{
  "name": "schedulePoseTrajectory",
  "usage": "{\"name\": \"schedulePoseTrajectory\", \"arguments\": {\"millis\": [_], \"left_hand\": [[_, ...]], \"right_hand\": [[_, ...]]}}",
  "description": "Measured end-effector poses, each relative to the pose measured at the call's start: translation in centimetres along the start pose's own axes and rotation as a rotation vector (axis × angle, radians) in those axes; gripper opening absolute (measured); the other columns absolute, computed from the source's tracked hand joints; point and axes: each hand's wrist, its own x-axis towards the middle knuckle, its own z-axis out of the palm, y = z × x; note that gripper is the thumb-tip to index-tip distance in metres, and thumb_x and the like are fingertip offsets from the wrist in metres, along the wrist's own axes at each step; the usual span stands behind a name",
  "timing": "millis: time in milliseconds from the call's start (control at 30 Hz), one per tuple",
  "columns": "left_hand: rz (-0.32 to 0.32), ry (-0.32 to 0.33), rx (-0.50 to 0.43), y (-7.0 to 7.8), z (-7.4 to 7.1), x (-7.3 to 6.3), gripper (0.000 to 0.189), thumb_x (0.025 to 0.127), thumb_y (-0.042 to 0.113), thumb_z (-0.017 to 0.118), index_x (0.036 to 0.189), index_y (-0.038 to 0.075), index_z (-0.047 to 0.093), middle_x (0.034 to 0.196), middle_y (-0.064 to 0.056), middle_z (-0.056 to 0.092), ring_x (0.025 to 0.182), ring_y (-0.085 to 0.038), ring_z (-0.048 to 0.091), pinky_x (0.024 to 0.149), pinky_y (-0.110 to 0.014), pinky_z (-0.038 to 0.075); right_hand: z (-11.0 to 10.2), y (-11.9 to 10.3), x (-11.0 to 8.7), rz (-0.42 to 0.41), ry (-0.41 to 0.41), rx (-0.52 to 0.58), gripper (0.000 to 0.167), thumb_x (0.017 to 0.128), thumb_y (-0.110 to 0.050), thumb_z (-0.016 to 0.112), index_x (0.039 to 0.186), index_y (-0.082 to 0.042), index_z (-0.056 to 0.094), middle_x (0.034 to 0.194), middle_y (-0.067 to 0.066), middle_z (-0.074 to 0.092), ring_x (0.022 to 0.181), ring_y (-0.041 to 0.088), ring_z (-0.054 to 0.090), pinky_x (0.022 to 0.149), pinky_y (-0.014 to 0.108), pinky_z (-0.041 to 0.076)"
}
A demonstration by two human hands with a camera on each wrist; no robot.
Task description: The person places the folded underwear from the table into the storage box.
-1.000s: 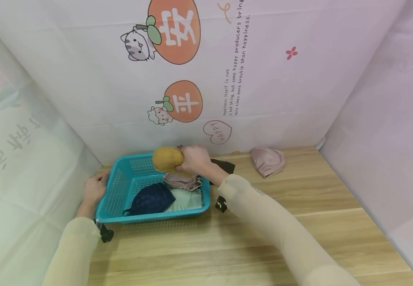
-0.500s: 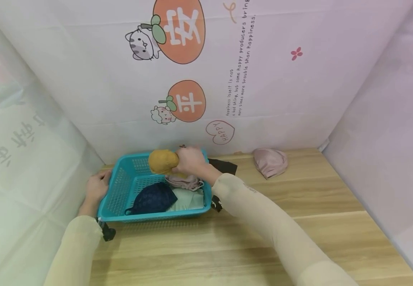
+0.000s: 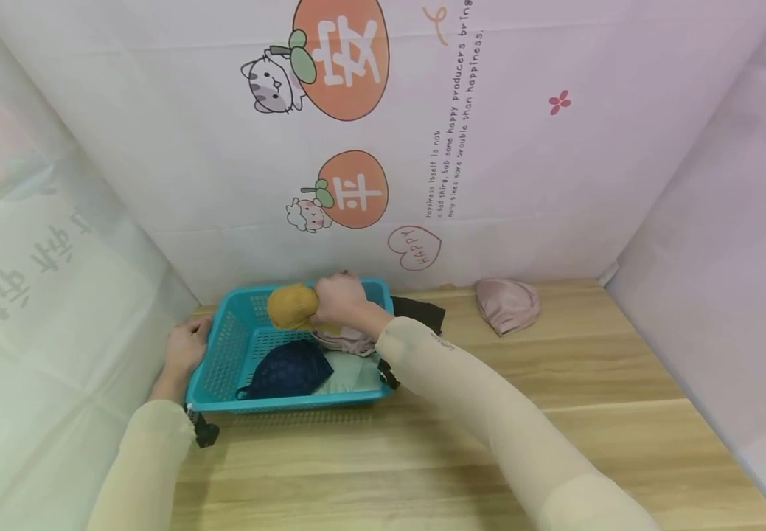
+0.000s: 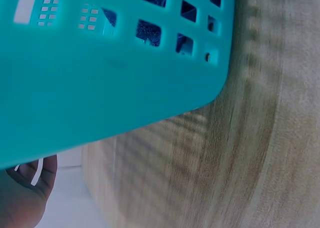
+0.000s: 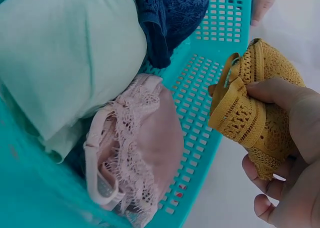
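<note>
My right hand [image 3: 341,301] pinches a folded mustard-yellow lace bra [image 5: 250,103] between thumb and fingers, over the back of the turquoise plastic basket [image 3: 290,403]. At the basket's left side, my left hand [image 3: 186,345] holds the rim; in the left wrist view its fingers [image 4: 47,175] curl up at the edge. Inside the basket lie a navy lace bra [image 3: 292,369] at the front, a folded mint-green garment [image 5: 75,58] at the front right, and a pink bra with lace trim [image 5: 155,133] behind it, partly hidden by my right hand in the head view.
A pale pink folded garment [image 3: 507,304] lies on the wooden table [image 3: 555,369] near the back wall. Something flat and black [image 3: 422,313] sits behind the basket's right end. Printed white cloth [image 3: 502,147] encloses the table at the back and sides.
My right hand has moved left and slightly down with the yellow bra, farther over the basket. The left hand stays on the rim. The head view has shifted slightly.
</note>
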Motion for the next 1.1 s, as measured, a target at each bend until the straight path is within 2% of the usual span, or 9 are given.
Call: {"name": "schedulePoseTrajectory", "arguments": {"millis": [167, 233, 300, 400, 500, 667, 800, 933, 1100], "left_hand": [[0.005, 0.000, -0.009, 0.0, 0.3, -0.1, 0.058, 0.109, 0.044, 0.028, 0.144, 0.004, 0.051, 0.145, -0.026, 0.052, 0.131, -0.047, 0.049, 0.105, -0.062, 0.041], [0.002, -0.005, -0.016, 0.1, 0.4, -0.1, 0.058, 0.109, 0.044, 0.029, 0.144, 0.004, 0.051, 0.144, -0.026, 0.053, 0.131, -0.047, 0.049, 0.105, -0.062, 0.041], [0.002, -0.007, -0.015, 0.3, 0.4, -0.3, 0.057, 0.109, 0.044, 0.029, 0.144, 0.004, 0.052, 0.144, -0.026, 0.053, 0.131, -0.046, 0.050, 0.104, -0.061, 0.041], [-0.004, -0.015, -0.015, 0.5, 0.5, -0.4, 0.057, 0.109, 0.044, 0.029, 0.144, 0.004, 0.051, 0.144, -0.026, 0.053, 0.131, -0.047, 0.049, 0.104, -0.061, 0.041], [-0.007, -0.017, -0.015, 0.6, 0.6, -0.4, 0.058, 0.109, 0.044, 0.028, 0.145, 0.005, 0.050, 0.146, -0.025, 0.051, 0.133, -0.047, 0.048, 0.106, -0.062, 0.041], [-0.008, -0.010, -0.020, 0.6, 0.5, -0.3, 0.058, 0.109, 0.044, 0.028, 0.146, 0.005, 0.049, 0.146, -0.025, 0.051, 0.132, -0.047, 0.048, 0.105, -0.062, 0.041], [-0.014, -0.014, -0.023, 0.6, 0.4, -0.4, 0.058, 0.109, 0.045, 0.027, 0.146, 0.006, 0.049, 0.147, -0.025, 0.050, 0.133, -0.046, 0.048, 0.105, -0.062, 0.041], [-0.009, -0.022, -0.020, 0.3, 0.2, -0.3, 0.060, 0.109, 0.046, 0.026, 0.147, 0.005, 0.048, 0.148, -0.026, 0.049, 0.134, -0.048, 0.046, 0.105, -0.063, 0.040], [-0.002, -0.021, -0.025, 0.0, 0.0, -0.1, 0.061, 0.109, 0.046, 0.025, 0.148, 0.005, 0.047, 0.148, -0.026, 0.049, 0.134, -0.048, 0.046, 0.105, -0.063, 0.040]], "right_hand": [[0.4, -0.6, 0.5, -0.015, -0.025, -0.016, 0.035, 0.083, -0.057, 0.073, 0.084, -0.023, 0.064, 0.082, -0.007, 0.066, 0.082, 0.015, 0.060, 0.101, 0.044, 0.043], [0.6, -0.9, 0.5, -0.008, -0.052, -0.021, 0.040, 0.082, -0.061, 0.072, 0.093, -0.022, 0.067, 0.091, -0.006, 0.069, 0.093, 0.017, 0.062, 0.106, 0.047, 0.042], [0.9, -1.0, 0.5, -0.001, -0.096, -0.016, 0.045, 0.083, -0.064, 0.070, 0.101, -0.023, 0.069, 0.102, -0.005, 0.071, 0.111, 0.021, 0.061, 0.113, 0.050, 0.037], [1.2, -1.0, 0.3, 0.016, -0.165, -0.003, 0.048, 0.082, -0.068, 0.068, 0.104, -0.025, 0.069, 0.116, -0.006, 0.070, 0.137, 0.027, 0.046, 0.119, 0.054, 0.027], [1.3, -0.7, 0.1, 0.026, -0.189, 0.018, 0.045, 0.082, -0.067, 0.069, 0.101, -0.026, 0.069, 0.119, -0.006, 0.069, 0.146, 0.030, 0.036, 0.122, 0.057, 0.021], [1.4, -0.3, 0.3, 0.027, -0.169, 0.025, 0.040, 0.080, -0.065, 0.072, 0.091, -0.028, 0.067, 0.116, -0.007, 0.070, 0.147, 0.031, 0.036, 0.122, 0.058, 0.019], [1.4, -0.1, 0.3, 0.015, -0.178, 0.020, 0.040, 0.081, -0.066, 0.071, 0.084, -0.027, 0.066, 0.102, -0.008, 0.071, 0.141, 0.029, 0.044, 0.122, 0.058, 0.020], [1.2, 0.3, 0.2, 0.010, -0.183, 0.020, 0.040, 0.082, -0.065, 0.071, 0.088, -0.026, 0.067, 0.097, -0.009, 0.071, 0.134, 0.027, 0.050, 0.121, 0.057, 0.023], [1.0, 0.9, -0.2, 0.021, -0.192, 0.029, 0.041, 0.083, -0.063, 0.071, 0.099, -0.026, 0.067, 0.100, -0.008, 0.071, 0.125, 0.024, 0.056, 0.120, 0.054, 0.027]]}}
